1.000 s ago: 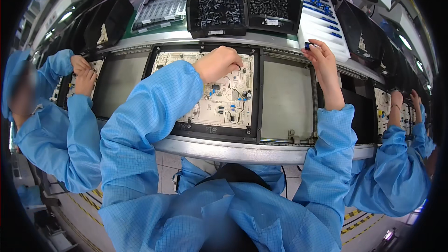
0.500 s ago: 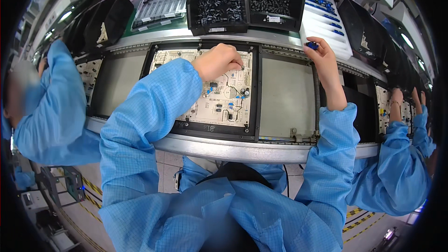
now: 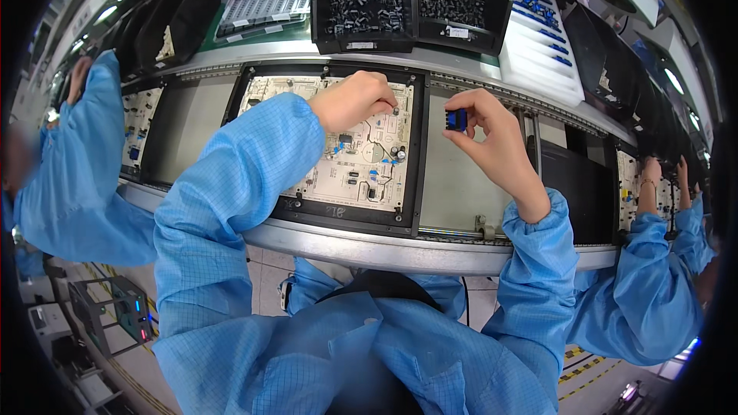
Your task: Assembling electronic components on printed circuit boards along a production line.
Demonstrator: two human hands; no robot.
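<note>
Over the upper right part of a pale circuit board (image 3: 315,184) rests my left hand (image 3: 354,101), its fingers pinched together at the board's surface. A small dark cylindrical component stands at those fingertips; whether they grip it cannot be made out. The board lies in a black frame (image 3: 419,154) and carries black, blue and silvery parts. My right hand (image 3: 496,138) is raised to the right of that frame. Between its thumb and fingers it pinches a blue-and-black block-shaped electronic component (image 3: 457,120), short dark legs pointing left.
Two black bins (image 3: 361,44) of small dark parts stand behind the board. Right of them, a white foam tray (image 3: 530,69) holds rows of blue components. A clear tray (image 3: 265,11) lies at the back left. Co-workers in blue sleeves (image 3: 77,192) flank me along the metal rail (image 3: 346,242).
My right hand has come from the foam tray leftward and nearer, carrying the blue-and-black component beside the frame. My left hand stays at nearly the same place on the board.
</note>
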